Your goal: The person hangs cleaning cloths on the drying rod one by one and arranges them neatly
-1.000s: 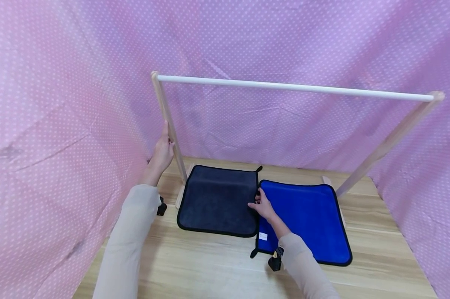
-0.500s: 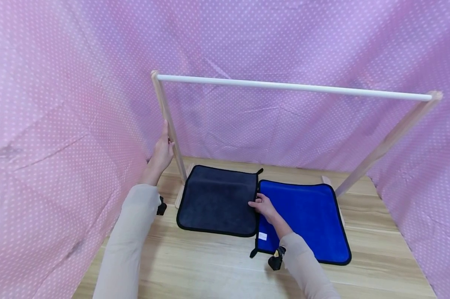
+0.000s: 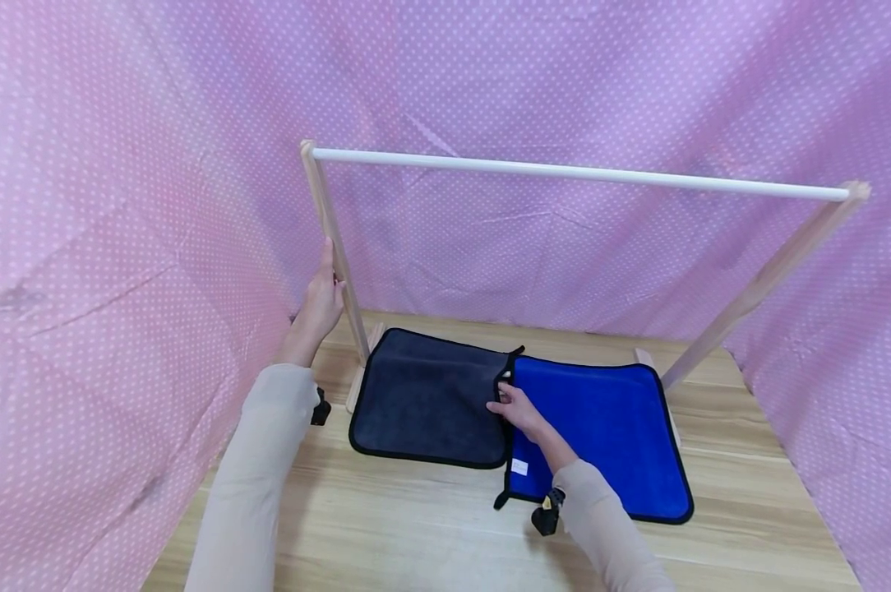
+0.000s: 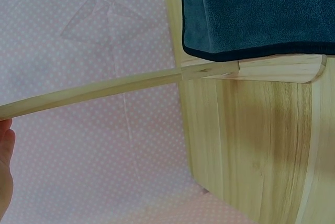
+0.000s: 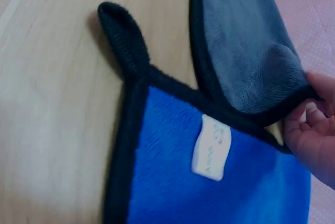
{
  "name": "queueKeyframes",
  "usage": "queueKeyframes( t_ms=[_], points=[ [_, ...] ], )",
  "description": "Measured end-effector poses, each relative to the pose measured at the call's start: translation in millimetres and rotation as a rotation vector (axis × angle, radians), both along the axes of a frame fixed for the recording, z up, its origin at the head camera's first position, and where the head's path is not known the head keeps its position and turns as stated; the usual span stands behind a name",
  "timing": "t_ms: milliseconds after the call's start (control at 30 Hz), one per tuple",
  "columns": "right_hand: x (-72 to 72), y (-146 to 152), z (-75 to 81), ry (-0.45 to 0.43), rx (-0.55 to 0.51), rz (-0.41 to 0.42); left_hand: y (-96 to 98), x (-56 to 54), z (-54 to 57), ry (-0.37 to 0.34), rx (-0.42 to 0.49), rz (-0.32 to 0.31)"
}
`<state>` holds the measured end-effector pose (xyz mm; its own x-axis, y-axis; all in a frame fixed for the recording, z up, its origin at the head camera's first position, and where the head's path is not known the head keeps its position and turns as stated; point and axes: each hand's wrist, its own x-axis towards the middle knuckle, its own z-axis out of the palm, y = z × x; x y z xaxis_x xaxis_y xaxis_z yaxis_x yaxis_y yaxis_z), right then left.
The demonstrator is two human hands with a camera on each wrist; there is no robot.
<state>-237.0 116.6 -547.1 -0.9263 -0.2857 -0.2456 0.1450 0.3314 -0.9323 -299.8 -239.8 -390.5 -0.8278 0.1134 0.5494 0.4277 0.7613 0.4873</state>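
1. Right hand (image 3: 519,411) is pinching the grey cloth (image 3: 423,403) by its right edge.
2. Left hand (image 3: 320,306) is touching the wooden post (image 3: 328,218); I cannot tell whether it's gripping.
3. Grey cloth is lying left of the blue cloth (image 3: 601,436), which a sleeve (image 3: 611,530) is partly covering.

Left wrist view: left hand (image 4: 5,174) and wooden post (image 4: 104,89) cut by left edge, grip unclear; gray towel (image 4: 261,12) runs out at top and right, hides part of wooden foot (image 4: 282,69); right wrist view: right hand (image 5: 316,135) cut by right edge; blue towel (image 5: 172,182) by bottom; print on white label (image 5: 211,148) blurred; head view: both sleeves (image 3: 246,477) cut by bottom edge.
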Motion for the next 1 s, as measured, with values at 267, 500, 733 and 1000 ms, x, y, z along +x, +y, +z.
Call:
queueKeyframes(
  t_ms=[267, 500, 733, 1000],
  points=[
    [-3.3, -9, 27.7, 0.107, -0.076, 0.045, 4.6, 0.9, 3.1, -0.065, 0.022, 0.019],
    [-7.4, -21, 57.2, 0.208, -0.155, 0.142, 5.3, 0.6, 1.4, -0.011, 0.039, -0.005],
    [-8.2, -27, 101.0, 0.287, -0.082, 0.192, 4.6, -0.2, 0.5, 0.019, 0.053, -0.004],
    [-18.4, -27, 129.0, 0.458, 0.038, 0.236, 2.7, -2.3, -0.8, 0.014, 0.060, -0.032]
  ],
)
